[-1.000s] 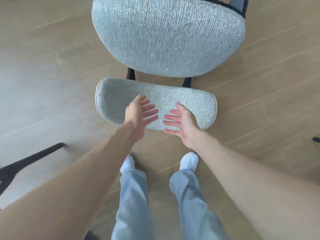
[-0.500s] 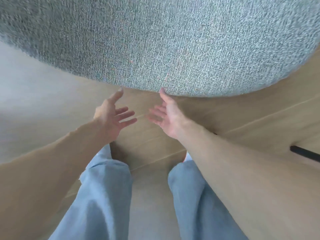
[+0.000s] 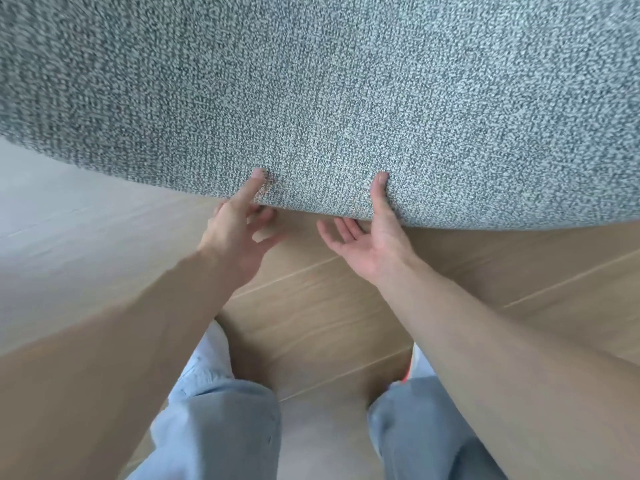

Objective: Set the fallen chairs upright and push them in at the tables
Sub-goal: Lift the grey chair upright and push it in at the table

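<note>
A grey woven chair cushion (image 3: 346, 91) filled the whole upper part of the view, close to the camera, its rounded lower edge curving across the middle of the picture above the wooden floor (image 3: 329, 306). Which part of the chair this padded surface was could not be told, since no legs or frame showed.

At the left, the left hand (image 3: 239, 237) reached up to that edge. Its thumb lay pressed on the fabric facing the camera, while the fingers (image 3: 266, 216) were spread loosely beneath the rim; it pinched the edge only lightly, not in a full clench.

Just to its right, apart from it, the right hand (image 3: 367, 244) met the same edge with palm turned up. Its thumb was laid flat on the near face of the cushion and its fingers curled under the rim, so it held the edge between thumb and fingers.

Below the forearms, two legs in light blue jeans (image 3: 221, 427) stood on the floor.
</note>
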`<state>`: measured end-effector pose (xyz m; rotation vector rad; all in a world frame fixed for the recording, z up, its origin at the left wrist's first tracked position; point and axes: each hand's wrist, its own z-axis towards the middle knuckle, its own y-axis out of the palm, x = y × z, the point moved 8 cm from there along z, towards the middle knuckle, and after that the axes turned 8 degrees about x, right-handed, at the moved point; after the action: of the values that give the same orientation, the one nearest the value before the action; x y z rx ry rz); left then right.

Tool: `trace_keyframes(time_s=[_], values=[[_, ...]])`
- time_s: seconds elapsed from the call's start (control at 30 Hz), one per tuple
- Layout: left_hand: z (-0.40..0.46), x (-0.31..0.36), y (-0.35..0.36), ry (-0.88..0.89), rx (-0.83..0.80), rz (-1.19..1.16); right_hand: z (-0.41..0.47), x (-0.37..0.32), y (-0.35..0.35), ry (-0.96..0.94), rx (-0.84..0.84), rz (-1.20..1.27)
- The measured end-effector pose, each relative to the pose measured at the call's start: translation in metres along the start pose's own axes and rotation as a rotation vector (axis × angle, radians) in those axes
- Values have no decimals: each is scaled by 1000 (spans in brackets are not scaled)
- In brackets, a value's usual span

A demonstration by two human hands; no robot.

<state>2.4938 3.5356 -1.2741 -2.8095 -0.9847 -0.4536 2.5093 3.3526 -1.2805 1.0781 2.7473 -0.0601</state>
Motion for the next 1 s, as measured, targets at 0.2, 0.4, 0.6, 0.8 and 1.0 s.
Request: trace_keyframes(time_s=[0.2, 0.4, 0.6, 0.8, 1.0], values=[[-10, 12, 2, 16, -50, -64, -22, -6, 3, 5, 23, 51], [-59, 25, 1, 28, -21, -128, -88, -19, 4, 4, 65, 32], [-156, 59, -3, 63, 3, -61, -194, -45, -1, -37, 223, -125], [-291, 131, -3, 66, 116, -70, -333, -79, 12, -57, 353, -255], [-425, 198, 15, 74, 198, -49, -460, -135, 26, -129, 458, -261]])
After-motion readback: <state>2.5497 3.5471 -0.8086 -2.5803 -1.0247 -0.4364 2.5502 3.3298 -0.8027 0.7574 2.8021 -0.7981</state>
